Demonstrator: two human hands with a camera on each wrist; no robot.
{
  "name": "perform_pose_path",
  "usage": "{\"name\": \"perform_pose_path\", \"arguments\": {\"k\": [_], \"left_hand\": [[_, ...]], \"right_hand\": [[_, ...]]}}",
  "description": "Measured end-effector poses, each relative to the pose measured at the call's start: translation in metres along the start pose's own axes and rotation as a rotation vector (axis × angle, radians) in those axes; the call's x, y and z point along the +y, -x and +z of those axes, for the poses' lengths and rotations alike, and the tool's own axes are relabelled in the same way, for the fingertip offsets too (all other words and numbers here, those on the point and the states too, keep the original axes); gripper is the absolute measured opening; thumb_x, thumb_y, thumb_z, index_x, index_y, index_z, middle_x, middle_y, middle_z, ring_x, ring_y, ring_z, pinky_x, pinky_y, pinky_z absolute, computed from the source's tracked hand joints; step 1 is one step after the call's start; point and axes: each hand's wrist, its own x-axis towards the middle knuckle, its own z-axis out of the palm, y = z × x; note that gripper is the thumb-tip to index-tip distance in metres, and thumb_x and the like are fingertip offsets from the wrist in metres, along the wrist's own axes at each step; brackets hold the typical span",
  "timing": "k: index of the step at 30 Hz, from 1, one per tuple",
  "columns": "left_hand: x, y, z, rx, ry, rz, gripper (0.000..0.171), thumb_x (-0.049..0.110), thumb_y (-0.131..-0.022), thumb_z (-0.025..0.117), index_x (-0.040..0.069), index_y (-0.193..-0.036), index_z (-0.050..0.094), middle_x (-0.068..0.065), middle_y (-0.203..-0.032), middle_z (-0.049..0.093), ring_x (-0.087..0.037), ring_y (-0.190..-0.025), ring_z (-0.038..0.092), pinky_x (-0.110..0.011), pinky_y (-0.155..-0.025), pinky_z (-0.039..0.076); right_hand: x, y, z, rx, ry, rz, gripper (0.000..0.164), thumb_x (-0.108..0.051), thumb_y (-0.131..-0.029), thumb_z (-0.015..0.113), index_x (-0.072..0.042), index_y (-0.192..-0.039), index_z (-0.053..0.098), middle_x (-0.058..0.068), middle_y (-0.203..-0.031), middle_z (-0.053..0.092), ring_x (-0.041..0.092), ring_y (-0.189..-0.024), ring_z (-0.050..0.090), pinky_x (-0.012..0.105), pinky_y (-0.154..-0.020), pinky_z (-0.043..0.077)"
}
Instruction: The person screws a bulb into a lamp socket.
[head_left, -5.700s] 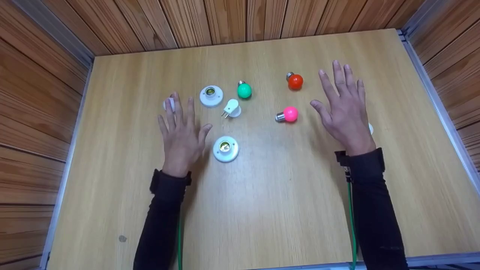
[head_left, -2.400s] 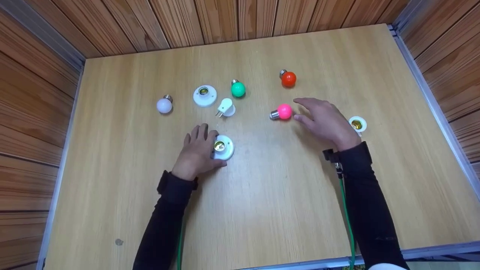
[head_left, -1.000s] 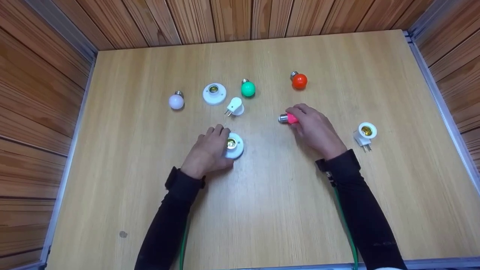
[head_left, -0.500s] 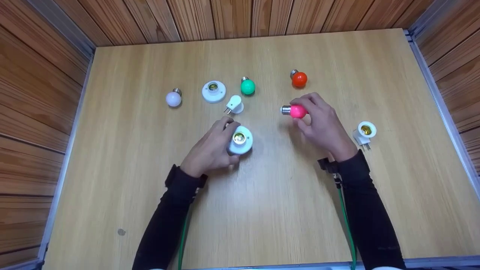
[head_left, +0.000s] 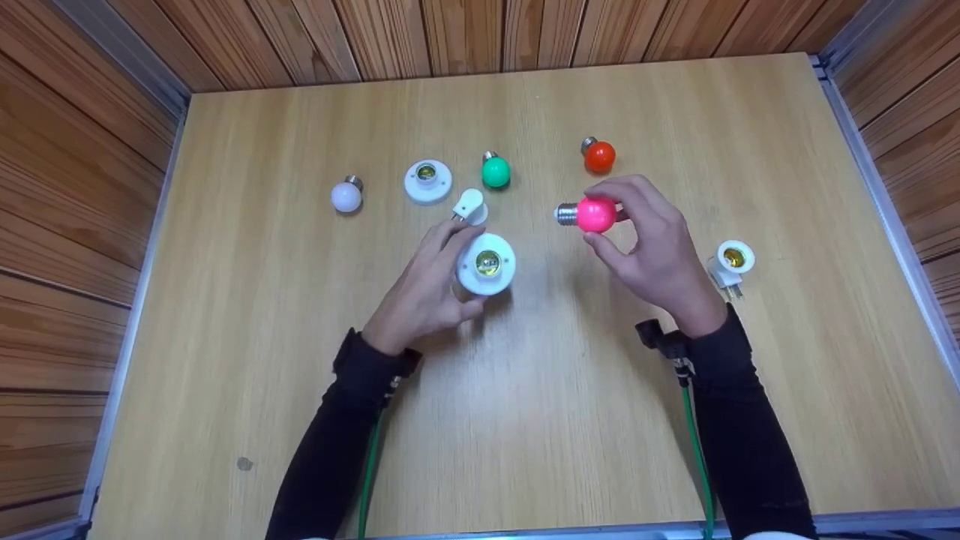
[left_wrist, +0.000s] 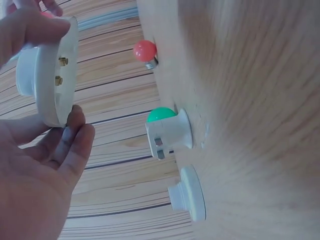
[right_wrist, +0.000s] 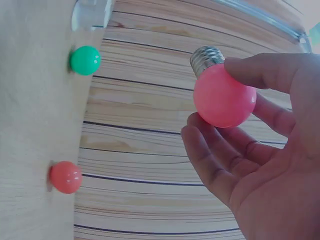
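My left hand (head_left: 424, 289) grips a round white lamp holder (head_left: 504, 276) by its edge, its brass-lined socket facing up in the head view. In the left wrist view the lamp holder (left_wrist: 47, 82) is clear of the table, and two brass screws show on its underside. Between thumb and fingers, my right hand (head_left: 656, 244) pinches a pink light bulb (head_left: 597, 215). The bulb's threaded metal base points left, toward the lamp holder, with a gap between them. The right wrist view shows the pink bulb (right_wrist: 225, 95) raised, thumb near its metal base.
A white bulb (head_left: 346, 198), another round lamp holder (head_left: 417, 191), a green bulb (head_left: 496, 172) and a red bulb (head_left: 599, 157) lie toward the back. One white plug-in socket (head_left: 470, 204) is just beyond my left hand; another plug-in socket (head_left: 724, 271) lies at right.
Both hands, first open above the table, went to the lamp holder and the pink bulb. Each has since lifted its thing; the lamp holder moved right and away from me.
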Motion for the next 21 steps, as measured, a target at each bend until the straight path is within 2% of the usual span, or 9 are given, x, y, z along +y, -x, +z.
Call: {"name": "perform_pose_path", "arguments": {"k": [5, 9, 14, 21], "left_hand": [[0.000, 0.003, 0.002, 0.077, 0.036, 0.039, 0.091, 0.022, -0.079, 0.093, 0.013, -0.157, 0.047, -0.010, -0.158, 0.046, -0.027, -0.147, 0.048, -0.045, -0.127, 0.047], [0.002, 0.004, 0.002, 0.119, 0.043, 0.058, 0.089, 0.024, -0.080, 0.092, 0.015, -0.157, 0.048, -0.009, -0.155, 0.047, -0.026, -0.144, 0.051, -0.044, -0.126, 0.048], [0.007, 0.003, 0.003, 0.123, 0.056, 0.073, 0.087, 0.024, -0.083, 0.089, 0.012, -0.157, 0.046, -0.010, -0.154, 0.046, -0.028, -0.141, 0.050, -0.044, -0.124, 0.050], [0.012, 0.005, 0.003, 0.110, 0.005, 0.109, 0.086, 0.029, -0.084, 0.088, 0.010, -0.157, 0.047, -0.015, -0.157, 0.044, -0.031, -0.142, 0.049, -0.044, -0.125, 0.050]], "right_hand": [[-0.009, 0.002, 0.001, 0.022, -0.050, -0.047, 0.047, -0.009, -0.091, 0.083, 0.002, -0.131, 0.062, 0.016, -0.130, 0.070, 0.024, -0.117, 0.068, 0.008, -0.100, 0.051], [-0.018, 0.003, 0.009, 0.025, -0.122, -0.119, 0.044, -0.003, -0.088, 0.084, 0.002, -0.127, 0.065, 0.016, -0.128, 0.071, 0.024, -0.115, 0.069, 0.010, -0.101, 0.054], [-0.030, 0.004, 0.022, 0.018, -0.179, -0.230, 0.040, 0.002, -0.086, 0.083, 0.001, -0.123, 0.069, 0.019, -0.124, 0.072, 0.028, -0.113, 0.070, 0.011, -0.107, 0.053], [-0.037, 0.006, 0.034, 0.001, -0.135, -0.308, 0.037, 0.001, -0.085, 0.084, 0.000, -0.119, 0.071, 0.019, -0.121, 0.072, 0.030, -0.111, 0.071, 0.009, -0.112, 0.049]]}}
